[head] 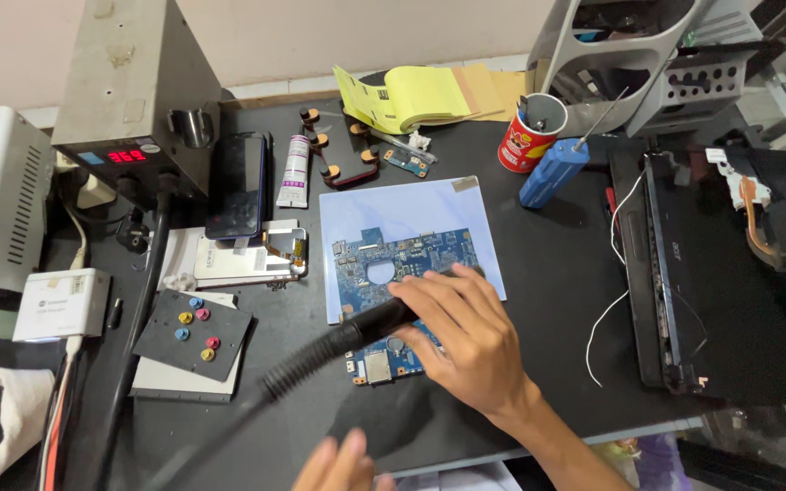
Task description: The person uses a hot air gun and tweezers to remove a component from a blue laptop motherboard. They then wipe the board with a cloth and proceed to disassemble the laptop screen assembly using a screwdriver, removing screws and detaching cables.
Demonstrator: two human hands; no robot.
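My right hand [470, 341] grips black hot-air wand [370, 327], nozzle over blue circuit board [393, 264] lying on pale blue mat [411, 214] mid-bench. Left hand [343, 465] at near bench [548, 300] edge, grip unclear, holds nothing visible. Open dark bench right of mat, before the laptop [675, 273].

A black worktable [557, 264] is carrying the clutter. A pale blue mat [411, 214], a smartphone [238, 182] and an opened laptop [684, 273] are lying on it.

One circuit board [384, 264], two phones [238, 186], two hands [466, 336].
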